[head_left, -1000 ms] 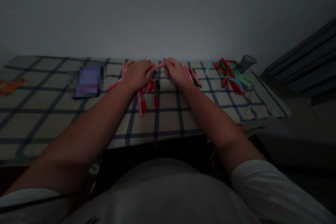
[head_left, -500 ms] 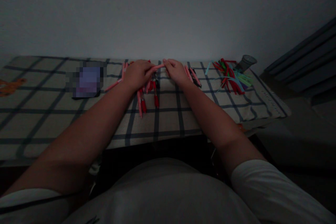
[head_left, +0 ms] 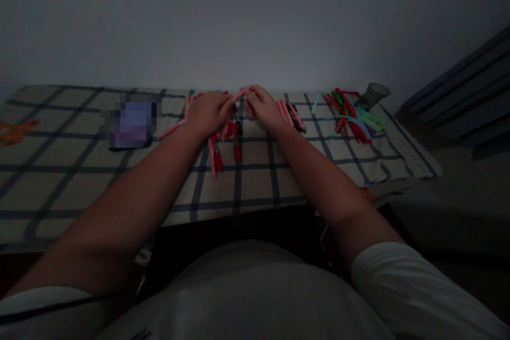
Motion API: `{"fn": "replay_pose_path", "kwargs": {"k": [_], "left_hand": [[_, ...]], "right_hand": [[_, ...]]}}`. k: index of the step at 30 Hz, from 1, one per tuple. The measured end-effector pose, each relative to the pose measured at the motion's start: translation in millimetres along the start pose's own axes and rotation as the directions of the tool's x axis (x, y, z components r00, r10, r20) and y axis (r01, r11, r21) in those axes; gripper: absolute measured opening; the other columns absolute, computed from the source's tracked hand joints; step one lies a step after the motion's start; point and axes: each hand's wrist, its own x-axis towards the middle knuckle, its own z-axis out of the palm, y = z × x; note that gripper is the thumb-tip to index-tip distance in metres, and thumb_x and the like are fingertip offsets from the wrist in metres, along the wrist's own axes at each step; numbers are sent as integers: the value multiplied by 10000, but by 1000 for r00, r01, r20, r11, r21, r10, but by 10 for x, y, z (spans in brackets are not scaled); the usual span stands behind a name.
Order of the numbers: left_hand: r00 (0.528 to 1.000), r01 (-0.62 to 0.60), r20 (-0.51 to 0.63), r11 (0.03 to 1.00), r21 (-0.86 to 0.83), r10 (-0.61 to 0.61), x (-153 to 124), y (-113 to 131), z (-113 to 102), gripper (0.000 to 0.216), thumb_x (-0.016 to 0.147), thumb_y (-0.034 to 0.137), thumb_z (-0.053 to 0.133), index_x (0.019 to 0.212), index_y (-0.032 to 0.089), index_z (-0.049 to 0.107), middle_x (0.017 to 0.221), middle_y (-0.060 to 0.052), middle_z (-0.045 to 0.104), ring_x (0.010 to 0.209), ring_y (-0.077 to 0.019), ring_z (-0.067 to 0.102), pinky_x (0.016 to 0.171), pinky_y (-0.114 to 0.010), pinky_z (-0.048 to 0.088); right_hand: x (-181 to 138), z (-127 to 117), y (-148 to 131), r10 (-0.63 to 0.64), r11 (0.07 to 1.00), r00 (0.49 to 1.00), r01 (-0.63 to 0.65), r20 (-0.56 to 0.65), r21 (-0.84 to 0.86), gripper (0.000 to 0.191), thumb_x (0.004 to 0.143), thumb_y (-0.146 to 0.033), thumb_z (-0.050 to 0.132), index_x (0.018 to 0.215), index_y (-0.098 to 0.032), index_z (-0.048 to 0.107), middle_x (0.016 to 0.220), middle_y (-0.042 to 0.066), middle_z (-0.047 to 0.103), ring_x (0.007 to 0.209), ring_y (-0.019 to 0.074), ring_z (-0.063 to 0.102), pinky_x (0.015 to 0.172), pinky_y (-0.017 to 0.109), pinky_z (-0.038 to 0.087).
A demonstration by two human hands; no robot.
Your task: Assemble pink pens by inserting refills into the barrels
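Over the far part of the table, my left hand is closed around a slim pink pen that points up and to the right. At the pen's far end, the bent fingers of my right hand close on its tip. Under and beside my left hand lie several pink and red pens, partly hidden by it. A red pen points toward me. Just right of my right hand is a row of pink and black pens.
A checked cloth covers the table, with a wall behind. On the left are a blurred-out phone-like device and an orange thing. To the right, coloured strips lie beside a clear cup.
My right hand has shifted slightly left and up, its fingers reaching further over the pen's end. The pen tilts up more steeply. My left hand has hardly moved.
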Motion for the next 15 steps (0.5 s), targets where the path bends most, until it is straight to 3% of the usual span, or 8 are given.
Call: {"fn": "replay_pose_path", "kwargs": {"k": [5,15], "left_hand": [[999,13,50,1000,-8,-12,-1,63,-51,602,1169,564,345,1054,246,842,1041,-142,841,1034,-350,754,938,-467,552],[999,21,26,999,-24,-21,-1,15,-21,474,1120,570,527,1107,274,896,999,-102,851,989,-323,744,908,-446,541]], "right_hand": [[4,1,-19,-26,999,1000,25,13,47,432,1094,-690,704,1153,-263,723,780,-42,591,627,127,519,569,254,432],[-34,-21,-112,13,1000,1000,-13,-14,20,405,1096,-631,742,992,-241,715,774,-32,601,662,122,541,592,235,456]]}}
